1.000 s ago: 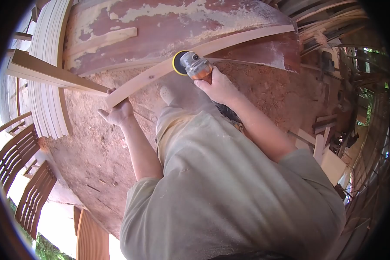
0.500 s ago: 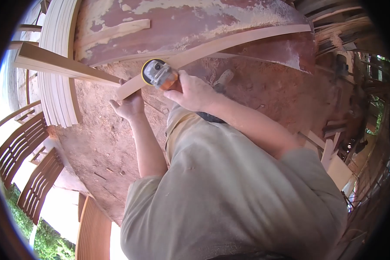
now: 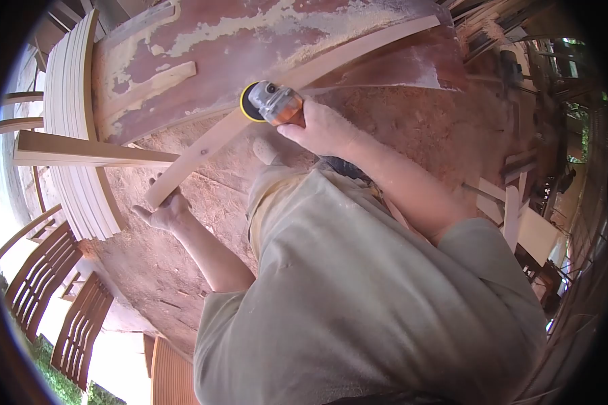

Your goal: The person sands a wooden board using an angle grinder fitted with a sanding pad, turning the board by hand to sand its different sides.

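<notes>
A long, slightly curved wooden strip (image 3: pixel 206 150) slants from my left hand up to the dusty red-brown surface at the top. Beneath its near end, my left hand (image 3: pixel 167 213) supports the strip, with the thumb stretched out to the side. My right hand (image 3: pixel 321 128) is wrapped round the orange and grey body of a power sander (image 3: pixel 277 103). The sander's round disc with a yellow rim (image 3: pixel 244 108) lies against the strip near its middle. Part of the disc is hidden behind the tool's head.
Stacked pale strips (image 3: pixel 71 101) stand at the left, with a thick wooden piece (image 3: pixel 81 150) across them. Slatted brown panels (image 3: pixel 81 324) are at the lower left. The large red-brown surface (image 3: pixel 230 57) is dusty. Wood scraps (image 3: pixel 513 202) lie at the right, above reddish ground (image 3: pixel 155 270).
The sander moved down the strip towards my left hand, then back up part of the way. The strip's near end and my left hand now appear lower and further left as the view shifted.
</notes>
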Demonstrator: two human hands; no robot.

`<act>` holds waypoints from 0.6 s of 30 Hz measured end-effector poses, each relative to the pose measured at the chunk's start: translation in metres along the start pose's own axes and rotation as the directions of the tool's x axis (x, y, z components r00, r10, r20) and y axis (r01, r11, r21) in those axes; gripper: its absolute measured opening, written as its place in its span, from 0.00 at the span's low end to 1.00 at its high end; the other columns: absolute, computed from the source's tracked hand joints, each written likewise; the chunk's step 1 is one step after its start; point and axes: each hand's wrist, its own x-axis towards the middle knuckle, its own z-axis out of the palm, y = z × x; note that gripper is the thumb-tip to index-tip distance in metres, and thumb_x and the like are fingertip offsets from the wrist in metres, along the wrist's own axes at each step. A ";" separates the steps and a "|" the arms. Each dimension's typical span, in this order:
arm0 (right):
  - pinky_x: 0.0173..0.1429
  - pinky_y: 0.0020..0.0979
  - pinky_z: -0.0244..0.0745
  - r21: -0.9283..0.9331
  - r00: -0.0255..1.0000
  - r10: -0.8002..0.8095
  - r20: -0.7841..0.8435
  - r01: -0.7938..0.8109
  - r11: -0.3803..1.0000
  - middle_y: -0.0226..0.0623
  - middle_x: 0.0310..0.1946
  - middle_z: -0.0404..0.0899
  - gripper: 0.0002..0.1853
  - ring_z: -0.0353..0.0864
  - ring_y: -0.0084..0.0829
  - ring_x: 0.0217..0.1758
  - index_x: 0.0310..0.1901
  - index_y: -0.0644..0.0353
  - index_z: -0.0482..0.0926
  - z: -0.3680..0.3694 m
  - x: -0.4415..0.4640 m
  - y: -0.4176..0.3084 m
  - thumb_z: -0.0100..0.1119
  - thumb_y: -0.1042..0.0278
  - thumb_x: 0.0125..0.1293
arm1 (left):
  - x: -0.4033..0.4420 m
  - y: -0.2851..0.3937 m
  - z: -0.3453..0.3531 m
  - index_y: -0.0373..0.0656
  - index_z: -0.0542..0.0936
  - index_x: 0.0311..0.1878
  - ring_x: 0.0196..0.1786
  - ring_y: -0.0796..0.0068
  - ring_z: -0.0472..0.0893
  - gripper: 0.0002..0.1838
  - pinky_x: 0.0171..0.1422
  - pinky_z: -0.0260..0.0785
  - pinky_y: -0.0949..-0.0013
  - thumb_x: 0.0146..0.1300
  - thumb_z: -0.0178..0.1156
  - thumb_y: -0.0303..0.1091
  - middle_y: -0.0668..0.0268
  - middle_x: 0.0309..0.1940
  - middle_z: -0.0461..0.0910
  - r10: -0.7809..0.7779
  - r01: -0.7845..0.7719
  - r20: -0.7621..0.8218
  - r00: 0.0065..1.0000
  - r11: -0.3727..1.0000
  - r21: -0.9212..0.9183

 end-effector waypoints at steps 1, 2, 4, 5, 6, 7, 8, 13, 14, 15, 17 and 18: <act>0.58 0.45 0.75 0.074 1.000 0.016 -0.013 -0.015 0.997 0.64 0.45 0.80 0.33 0.81 0.57 0.52 0.52 0.75 0.72 -0.012 0.001 0.010 0.64 0.48 0.60 | 0.002 0.005 0.000 0.30 0.54 0.71 0.65 0.47 0.68 0.47 0.72 0.61 0.44 0.64 0.58 0.59 0.46 0.59 0.65 -0.005 0.005 0.010 1.000 1.000 0.003; 0.59 0.44 0.74 0.010 0.994 0.094 -0.048 -0.093 0.996 0.63 0.47 0.80 0.34 0.80 0.55 0.54 0.53 0.76 0.72 -0.022 0.005 0.024 0.64 0.49 0.60 | 0.006 0.009 -0.003 0.30 0.54 0.71 0.63 0.47 0.69 0.47 0.71 0.63 0.44 0.63 0.60 0.58 0.47 0.56 0.66 0.017 -0.017 0.009 1.000 1.000 0.008; 0.61 0.42 0.73 0.029 0.990 0.087 -0.107 -0.085 0.996 0.61 0.50 0.80 0.33 0.80 0.52 0.56 0.54 0.76 0.73 -0.036 0.008 0.045 0.64 0.49 0.61 | 0.013 0.010 -0.005 0.31 0.55 0.70 0.59 0.46 0.71 0.48 0.67 0.65 0.41 0.59 0.66 0.55 0.51 0.51 0.68 0.054 -0.054 0.003 0.999 0.999 -0.006; 0.61 0.41 0.73 0.031 0.987 0.103 -0.122 -0.100 0.994 0.61 0.50 0.80 0.34 0.80 0.51 0.57 0.55 0.76 0.72 -0.044 0.009 0.051 0.64 0.49 0.61 | 0.015 0.011 -0.005 0.31 0.55 0.70 0.59 0.46 0.71 0.48 0.67 0.65 0.41 0.59 0.66 0.55 0.51 0.51 0.68 0.055 -0.055 0.009 0.998 0.998 -0.004; 0.61 0.41 0.73 0.035 0.987 0.102 -0.126 -0.098 0.995 0.61 0.50 0.80 0.34 0.80 0.51 0.57 0.55 0.76 0.72 -0.052 0.010 0.059 0.64 0.49 0.61 | 0.018 0.012 -0.005 0.31 0.55 0.69 0.59 0.46 0.71 0.48 0.67 0.66 0.41 0.58 0.67 0.54 0.51 0.50 0.68 0.052 -0.052 -0.021 0.998 0.999 0.008; 0.62 0.41 0.73 0.046 0.985 0.107 -0.133 -0.101 0.994 0.60 0.51 0.79 0.34 0.80 0.50 0.58 0.55 0.76 0.72 -0.061 0.012 0.065 0.64 0.49 0.61 | 0.021 0.013 -0.005 0.31 0.55 0.69 0.59 0.47 0.71 0.49 0.66 0.66 0.40 0.56 0.69 0.53 0.51 0.50 0.68 0.048 -0.047 -0.049 0.998 0.999 0.019; 0.62 0.40 0.72 0.057 0.984 0.115 -0.138 -0.108 0.993 0.60 0.51 0.79 0.35 0.80 0.49 0.58 0.56 0.76 0.71 -0.068 0.013 0.071 0.64 0.49 0.61 | 0.023 0.013 -0.007 0.31 0.55 0.69 0.59 0.47 0.71 0.49 0.66 0.66 0.40 0.56 0.69 0.53 0.51 0.50 0.68 0.047 -0.046 -0.044 0.998 0.999 0.021; 0.64 0.40 0.71 0.037 0.954 0.206 -0.217 -0.203 0.978 0.56 0.54 0.79 0.35 0.79 0.48 0.60 0.58 0.72 0.73 -0.103 0.025 0.120 0.64 0.47 0.60 | 0.034 0.011 -0.012 0.31 0.54 0.71 0.63 0.46 0.69 0.52 0.68 0.64 0.39 0.54 0.71 0.51 0.48 0.56 0.66 0.111 -0.085 -0.167 0.980 0.984 0.157; 0.64 0.39 0.71 0.061 0.953 0.229 -0.200 -0.221 0.973 0.56 0.54 0.79 0.36 0.79 0.47 0.61 0.59 0.71 0.72 -0.114 0.026 0.128 0.64 0.46 0.60 | 0.033 0.009 -0.010 0.31 0.54 0.71 0.63 0.46 0.69 0.52 0.68 0.64 0.39 0.54 0.71 0.51 0.48 0.56 0.66 0.094 -0.070 -0.151 0.984 0.985 0.160; 0.64 0.39 0.70 0.084 0.953 0.248 -0.175 -0.236 0.968 0.55 0.55 0.79 0.37 0.78 0.47 0.61 0.60 0.70 0.72 -0.124 0.026 0.135 0.64 0.45 0.60 | 0.029 0.008 -0.010 0.31 0.56 0.70 0.64 0.46 0.68 0.49 0.69 0.62 0.39 0.54 0.70 0.49 0.47 0.61 0.64 0.170 -0.139 -0.192 0.966 0.976 0.166; 0.65 0.39 0.70 0.069 0.947 0.272 -0.173 -0.263 0.962 0.55 0.55 0.79 0.37 0.78 0.47 0.61 0.60 0.70 0.72 -0.144 0.019 0.141 0.64 0.45 0.60 | 0.012 0.004 0.000 0.31 0.57 0.70 0.66 0.47 0.67 0.47 0.70 0.61 0.38 0.55 0.70 0.46 0.46 0.65 0.61 0.245 -0.204 -0.227 0.943 0.961 0.188; 0.65 0.39 0.70 0.038 0.948 0.275 -0.158 -0.273 0.961 0.54 0.56 0.79 0.37 0.78 0.47 0.62 0.61 0.69 0.71 -0.154 0.021 0.144 0.64 0.45 0.60 | 0.003 0.001 0.006 0.31 0.60 0.69 0.67 0.48 0.66 0.44 0.71 0.61 0.39 0.56 0.69 0.43 0.47 0.68 0.60 0.294 -0.241 -0.191 0.937 0.936 0.257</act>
